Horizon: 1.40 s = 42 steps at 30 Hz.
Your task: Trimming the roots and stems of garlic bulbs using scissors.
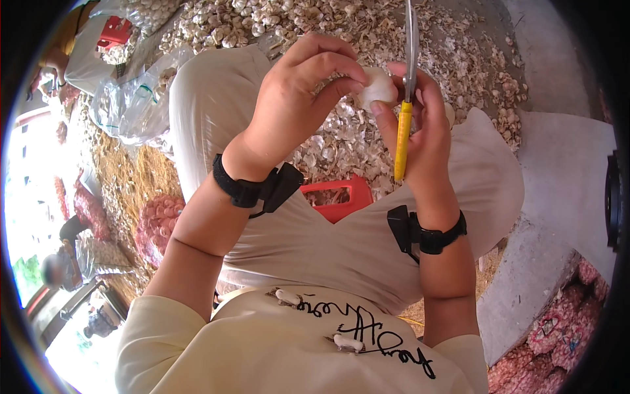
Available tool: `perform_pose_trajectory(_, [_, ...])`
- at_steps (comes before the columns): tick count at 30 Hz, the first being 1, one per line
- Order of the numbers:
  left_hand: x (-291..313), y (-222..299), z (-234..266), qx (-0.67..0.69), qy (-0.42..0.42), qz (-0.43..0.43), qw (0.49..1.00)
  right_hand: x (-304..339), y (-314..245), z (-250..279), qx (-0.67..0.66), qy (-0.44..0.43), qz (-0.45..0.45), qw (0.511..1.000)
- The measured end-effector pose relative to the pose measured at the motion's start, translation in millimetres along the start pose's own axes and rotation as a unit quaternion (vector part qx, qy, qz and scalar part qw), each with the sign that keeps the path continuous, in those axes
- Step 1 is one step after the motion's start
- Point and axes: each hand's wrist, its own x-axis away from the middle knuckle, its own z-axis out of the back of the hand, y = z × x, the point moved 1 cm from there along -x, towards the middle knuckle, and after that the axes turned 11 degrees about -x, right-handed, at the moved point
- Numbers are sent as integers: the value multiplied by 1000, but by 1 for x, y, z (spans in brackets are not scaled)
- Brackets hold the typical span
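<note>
In front of me, between both hands, is a smooth white garlic bulb. My left hand pinches its left side with thumb and index finger, the other fingers curled above. My right hand is closed, its thumb pressed on the bulb's lower right. That same hand also holds a yellow-handled knife upright against the palm, its narrow metal blade pointing up, away from me. Another pale rounded piece, perhaps garlic, shows partly behind the right hand.
Garlic bulbs and loose skins cover the ground ahead. A red plastic handle lies between my legs. Clear plastic bags and a pink mesh sack are at left; more pink sacks stand lower right.
</note>
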Motion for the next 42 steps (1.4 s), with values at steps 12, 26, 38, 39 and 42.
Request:
perform_pose_trajectory(12, [4,-8,1,-7,-5,114,993,-2,-10,1,-121,-29,-30,992])
perform_pose_trajectory(26, [11,-2,-4,315,-142,289,893,-10,-8,5,-495,11,-236,836])
perform_pose_trajectory(38, [6,17,-2,69,-81,134,985,-7,9,8,-589,0,-294,753])
perform_pose_trajectory(39, [6,16,-3,70,-81,134,985,-7,11,8,-589,-24,-283,756])
perform_pose_trajectory(42, [11,11,-6,181,-72,258,946,-9,10,7,-563,-9,-270,781])
